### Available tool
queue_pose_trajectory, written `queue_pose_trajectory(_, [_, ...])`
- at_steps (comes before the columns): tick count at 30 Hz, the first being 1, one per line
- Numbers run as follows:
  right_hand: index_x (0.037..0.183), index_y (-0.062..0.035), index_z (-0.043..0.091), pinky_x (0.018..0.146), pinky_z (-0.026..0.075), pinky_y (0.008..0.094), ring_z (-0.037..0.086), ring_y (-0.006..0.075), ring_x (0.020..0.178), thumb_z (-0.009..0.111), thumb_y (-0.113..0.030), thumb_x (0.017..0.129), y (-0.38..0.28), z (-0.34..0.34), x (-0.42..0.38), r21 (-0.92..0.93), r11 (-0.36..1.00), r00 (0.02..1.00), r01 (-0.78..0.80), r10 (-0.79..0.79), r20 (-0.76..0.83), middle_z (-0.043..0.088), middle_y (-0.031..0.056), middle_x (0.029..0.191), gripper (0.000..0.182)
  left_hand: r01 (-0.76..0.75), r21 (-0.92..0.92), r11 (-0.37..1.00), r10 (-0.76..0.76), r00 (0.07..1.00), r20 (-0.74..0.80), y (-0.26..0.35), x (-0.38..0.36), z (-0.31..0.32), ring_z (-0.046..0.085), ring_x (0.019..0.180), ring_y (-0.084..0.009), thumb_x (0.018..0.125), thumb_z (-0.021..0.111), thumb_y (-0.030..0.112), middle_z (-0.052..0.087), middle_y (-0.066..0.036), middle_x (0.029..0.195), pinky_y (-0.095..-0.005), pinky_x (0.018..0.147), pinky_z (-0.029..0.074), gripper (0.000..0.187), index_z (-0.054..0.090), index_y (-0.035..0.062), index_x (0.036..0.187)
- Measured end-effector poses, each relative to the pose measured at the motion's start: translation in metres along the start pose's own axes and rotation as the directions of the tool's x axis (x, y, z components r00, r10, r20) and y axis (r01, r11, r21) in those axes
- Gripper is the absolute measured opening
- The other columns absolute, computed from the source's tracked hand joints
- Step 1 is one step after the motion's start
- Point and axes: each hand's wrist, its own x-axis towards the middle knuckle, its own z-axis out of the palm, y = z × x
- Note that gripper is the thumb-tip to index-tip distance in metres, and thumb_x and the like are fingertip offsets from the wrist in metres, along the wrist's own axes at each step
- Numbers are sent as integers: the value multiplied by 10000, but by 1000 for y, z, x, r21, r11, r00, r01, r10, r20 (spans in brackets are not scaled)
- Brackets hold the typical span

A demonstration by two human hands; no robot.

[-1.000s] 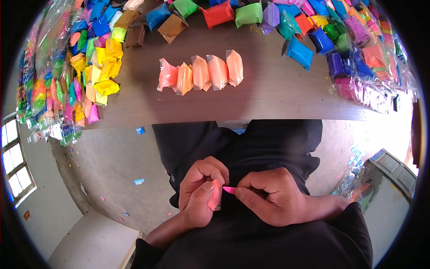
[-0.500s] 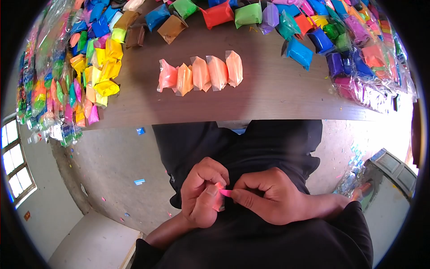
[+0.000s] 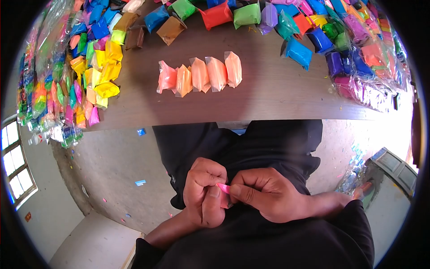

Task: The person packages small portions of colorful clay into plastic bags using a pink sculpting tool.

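Note:
Above my lap, my left hand (image 3: pixel 205 193) is closed around a small coral packet (image 3: pixel 225 200) in clear film, mostly hidden by the fingers. Close beside it, my right hand (image 3: pixel 271 196) pinches a bright pink slim piece (image 3: pixel 224 187) between thumb and finger. Its narrow end lies against the packet's upper part, at my left fingertips; I cannot make out what kind of thing it is. On the table ahead stands a row of several coral and peach packets of soft clay-like stuff (image 3: pixel 200 74) in clear wrappers.
The brown table (image 3: pixel 286 101) ends just before my knees. Yellow packets (image 3: pixel 107 89) and many other coloured ones are heaped at the left, with more along the back. Blue and purple packets (image 3: pixel 336 65) lie at the right. Small scraps (image 3: pixel 140 183) dot the floor.
The pink piece has swung from nearly level to a slant, its tip now higher. My left hand has turned slightly and its thumb sits more upright, covering more of the packet.

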Motion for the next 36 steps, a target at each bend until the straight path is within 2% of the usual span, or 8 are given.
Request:
queue_pose_trajectory(1, [941,23,655,734,477,266,571,72,812,584,-138,1056,3,2,1,87,996,1000,3,0,-26,667,45,867,211,-19,20,1000,19,1000,0,0,1,1,436,716,-149,932,459,132,537,-168,863,-289,629,389,127,465,26,1003])
queue_pose_trajectory(8, [918,12,642,738,462,252,527,75,789,559,-138,1068,4,9,0,51,996,988,75,-67,-141,627,30,845,228,125,50,991,-120,990,-78,12,4,10,431,715,-143,935,426,106,525,-172,879,-294,622,377,122,437,18,1017])
queue_pose_trajectory(10, [925,11,645,716,457,250,525,74,782,574,-126,1059,4,10,0,77,990,954,116,-90,-287,620,33,842,205,228,-4,974,-226,964,-138,18,3,12,427,711,-141,938,417,121,526,-175,872,-286,622,373,127,438,19,1009])
queue_pose_trajectory(11, [925,11,645,716,457,250,525,74,782,574,-126,1059,3,9,-1,77,990,954,117,-90,-287,620,33,842,205,228,-3,974,-226,964,-138,19,4,11,427,711,-141,938,417,121,526,-175,872,-286,622,373,127,438,19,1009])
queue_pose_trajectory(13, [961,-8,629,580,357,213,427,17,666,555,-149,1075,4,6,-2,-122,969,962,217,-233,-141,561,-34,749,195,223,-22,975,-224,969,-101,19,6,8,424,707,-138,938,409,138,527,-170,860,-275,624,369,137,446,23,1002])
queue_pose_trajectory(16, [954,0,635,559,343,216,421,18,650,580,-147,1064,0,5,-4,-158,974,978,161,-179,-108,549,-37,724,191,258,-97,961,-270,952,-147,18,7,10,425,707,-141,926,412,146,528,-166,846,-270,627,366,143,457,27,990])
queue_pose_trajectory(25, [942,6,645,556,354,218,434,19,643,595,-156,1057,3,1,-6,-145,979,983,144,-158,-94,561,-32,720,205,143,-207,968,-172,977,-130,11,6,7,419,663,-108,966,408,73,546,-168,880,-253,607,386,106,483,5,995])
queue_pose_trajectory(36, [904,9,645,563,392,247,465,41,660,626,-122,1030,0,2,-7,-231,961,981,154,-176,-79,574,5,725,183,196,-190,962,-224,965,-138,18,7,10,410,667,-121,941,406,111,537,-171,859,-252,602,366,129,476,8,974])
